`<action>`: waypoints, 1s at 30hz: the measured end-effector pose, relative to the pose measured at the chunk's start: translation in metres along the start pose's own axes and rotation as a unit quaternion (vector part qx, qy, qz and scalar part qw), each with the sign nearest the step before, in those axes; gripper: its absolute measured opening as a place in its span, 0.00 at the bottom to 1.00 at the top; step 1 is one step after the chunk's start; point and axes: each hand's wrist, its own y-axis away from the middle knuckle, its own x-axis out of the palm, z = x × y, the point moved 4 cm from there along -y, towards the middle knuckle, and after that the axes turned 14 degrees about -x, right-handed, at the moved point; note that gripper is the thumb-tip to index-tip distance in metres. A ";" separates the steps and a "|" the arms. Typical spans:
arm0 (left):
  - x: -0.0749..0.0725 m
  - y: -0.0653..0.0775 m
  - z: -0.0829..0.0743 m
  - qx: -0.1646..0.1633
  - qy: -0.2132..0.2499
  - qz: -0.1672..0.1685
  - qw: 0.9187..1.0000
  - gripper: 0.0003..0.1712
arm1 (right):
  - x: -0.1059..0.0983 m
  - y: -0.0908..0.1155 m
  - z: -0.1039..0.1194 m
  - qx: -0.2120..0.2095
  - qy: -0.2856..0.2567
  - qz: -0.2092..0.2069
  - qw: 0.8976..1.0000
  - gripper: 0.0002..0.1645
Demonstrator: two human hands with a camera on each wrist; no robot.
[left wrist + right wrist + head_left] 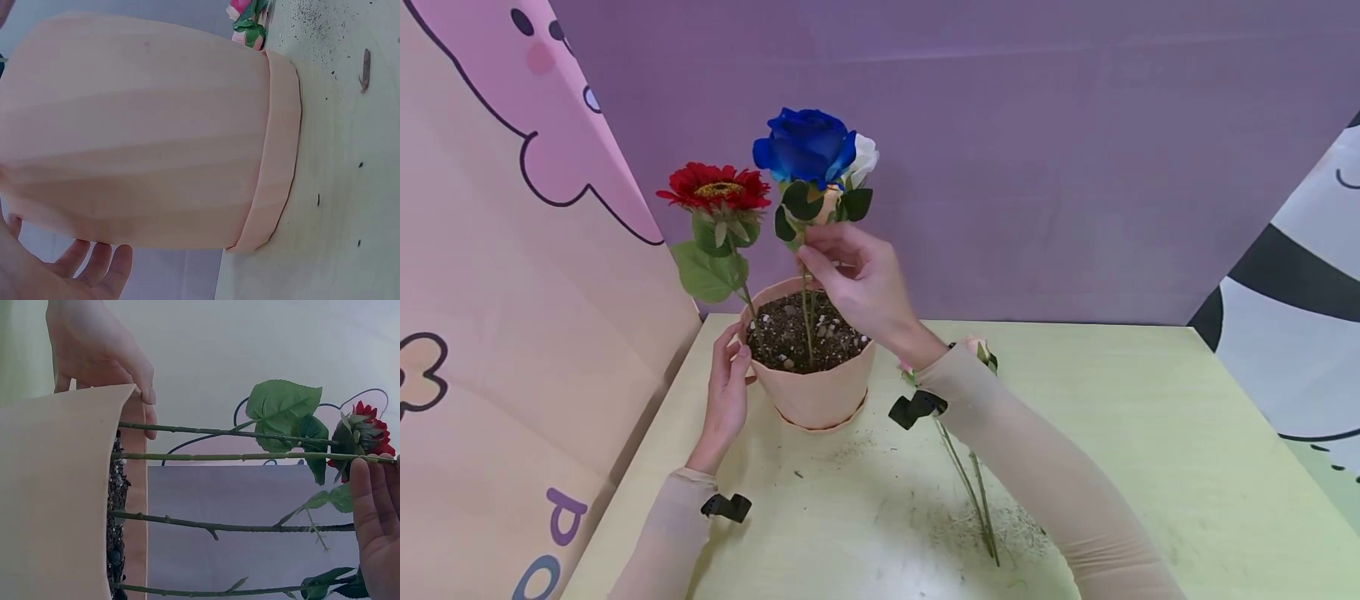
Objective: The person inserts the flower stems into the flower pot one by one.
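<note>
The left sleeve [666, 529] and right sleeve [1041, 458] are pale beige, long and close-fitting, the right one creased; a black, angular left wrist piece [727, 507] matches the right wrist piece [916, 408].

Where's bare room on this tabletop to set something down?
Widest free patch: the tabletop's right part, between the right sleeve and the black-and-white panel, back to the purple backdrop. Crowded: around the flowerpot, with the left hand gripping it and the right hand holding the blue rose; also beside that sleeve, where pink flowers lie.
</note>
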 end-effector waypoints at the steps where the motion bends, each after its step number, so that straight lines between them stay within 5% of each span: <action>1: 0.000 0.000 0.000 0.000 -0.001 0.000 1.000 0.30 | 0.001 0.000 0.000 -0.001 0.003 -0.001 1.000 0.11; 19: -0.001 0.002 -0.001 0.002 -0.008 -0.004 1.000 0.30 | 0.033 0.048 -0.030 -0.036 0.133 0.064 0.988 0.06; 30: -0.003 -0.001 0.001 -0.006 -0.003 -0.001 1.000 0.31 | 0.036 0.058 -0.044 -0.031 0.140 0.062 0.988 0.04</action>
